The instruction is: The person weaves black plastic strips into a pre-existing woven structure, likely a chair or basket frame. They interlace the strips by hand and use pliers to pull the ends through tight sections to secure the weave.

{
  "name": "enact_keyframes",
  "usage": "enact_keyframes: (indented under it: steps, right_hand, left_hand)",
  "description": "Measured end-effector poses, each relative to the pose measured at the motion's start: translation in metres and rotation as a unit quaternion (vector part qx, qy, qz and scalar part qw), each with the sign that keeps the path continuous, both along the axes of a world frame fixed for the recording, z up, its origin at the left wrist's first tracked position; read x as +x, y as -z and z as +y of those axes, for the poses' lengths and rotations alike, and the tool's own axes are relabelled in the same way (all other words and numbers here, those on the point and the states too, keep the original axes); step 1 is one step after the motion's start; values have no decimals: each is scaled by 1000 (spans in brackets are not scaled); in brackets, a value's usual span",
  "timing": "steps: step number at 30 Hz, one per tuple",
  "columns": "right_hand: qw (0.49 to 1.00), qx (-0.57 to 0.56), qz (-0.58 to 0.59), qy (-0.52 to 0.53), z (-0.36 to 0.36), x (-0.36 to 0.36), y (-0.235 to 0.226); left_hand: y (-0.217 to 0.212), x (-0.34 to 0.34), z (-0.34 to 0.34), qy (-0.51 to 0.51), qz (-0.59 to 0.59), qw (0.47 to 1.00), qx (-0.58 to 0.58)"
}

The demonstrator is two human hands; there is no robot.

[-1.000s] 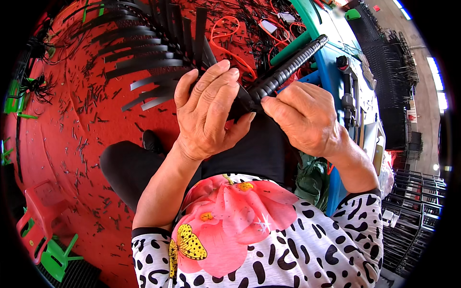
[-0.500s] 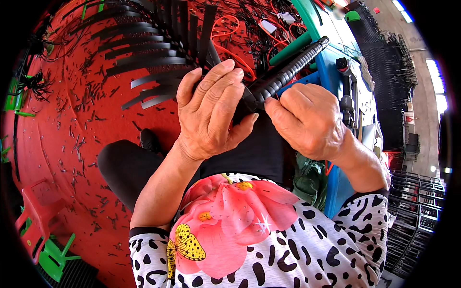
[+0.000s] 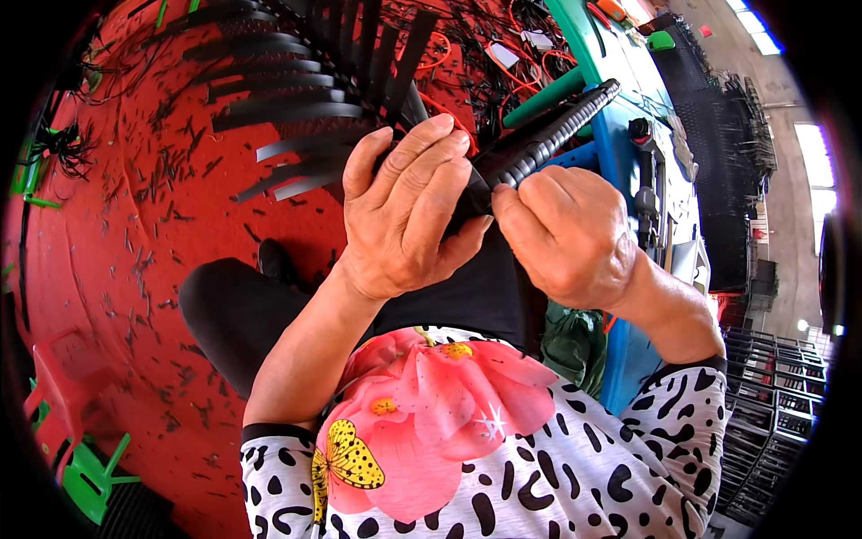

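The black strip work [image 3: 516, 166] lies at 12 o'clock, just beyond the person's lap, its corner between the two hands. From that corner its wrapped edge [image 3: 567, 130] runs toward 1 o'clock, while its loose strips [image 3: 296, 112] fan out toward 11. The right hand [image 3: 570, 229], at 1 o'clock, is curled tight, thumb and forefinger together against the edge's near end (whether a strip is pinched inside cannot be seen). The left hand [image 3: 409, 216], near 11, has its fingers long and thumb apart, with dark material showing between; whether they clasp it cannot be told.

Working the corner well would likely mean steadying it with the left hand, pulling evenly with the right, and keeping each turn flat against its neighbour. The strips look flat, springy and faintly glossy, probably plastic; the wrapped edge is ribbed and rounded like a coil. Farther out, a pale blue bench [image 3: 633, 67] stands at 2 o'clock, and black offcuts litter the red floor [image 3: 99, 269] at 9.
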State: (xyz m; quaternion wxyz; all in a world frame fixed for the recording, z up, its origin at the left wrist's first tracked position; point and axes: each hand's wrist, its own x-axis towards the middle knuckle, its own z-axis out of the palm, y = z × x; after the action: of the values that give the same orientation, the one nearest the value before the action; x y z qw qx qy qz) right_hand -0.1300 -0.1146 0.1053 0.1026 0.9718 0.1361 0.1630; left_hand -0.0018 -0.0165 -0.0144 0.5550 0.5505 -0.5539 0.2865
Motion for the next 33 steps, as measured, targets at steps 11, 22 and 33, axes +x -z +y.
enact_keyframes:
  steps: [11,22,33]
  right_hand:
    - [999,43,-26,14,-3,-10,2]
    - [957,269,39,103,-12,10,-11]
    - [963,249,39,100,-6,40,4]
  left_hand:
    - [-3,4,5,-5,-11,1000,24]
    - [-2,2,3,18,34,999,7]
    - [-6,3,6,20,41,999,10]
